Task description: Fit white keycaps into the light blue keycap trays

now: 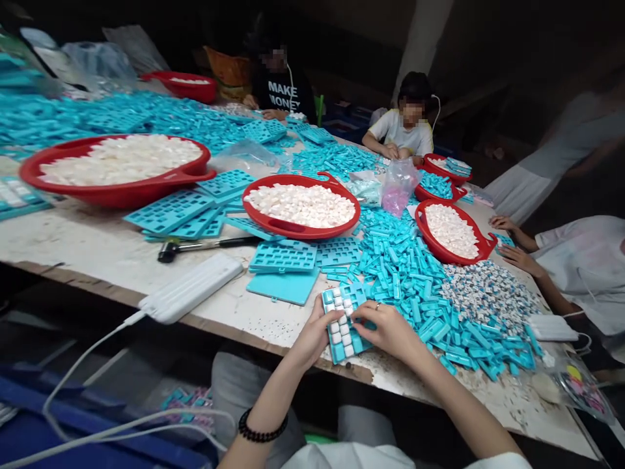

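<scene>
Well, both hands (312, 333) (388, 329) pinch a blue mold (336, 353) above a chipped tabletop (97, 241) in a dim room (488, 39).

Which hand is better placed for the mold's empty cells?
Right, probably: the right hand sits at the open side of the mold; the left hand braces the opposite edge, beside the white cubes.

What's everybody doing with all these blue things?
A person holds a turquoise mold in their left hand, and their right hand rests on it. White cubes sit in its holes. Beside it lies a big heap of turquoise pieces. Red tubs of white cubes stand on the table. Other people sit around the table: one in a white shirt, one in a dark shirt, and one whose hands show at the right.
</scene>
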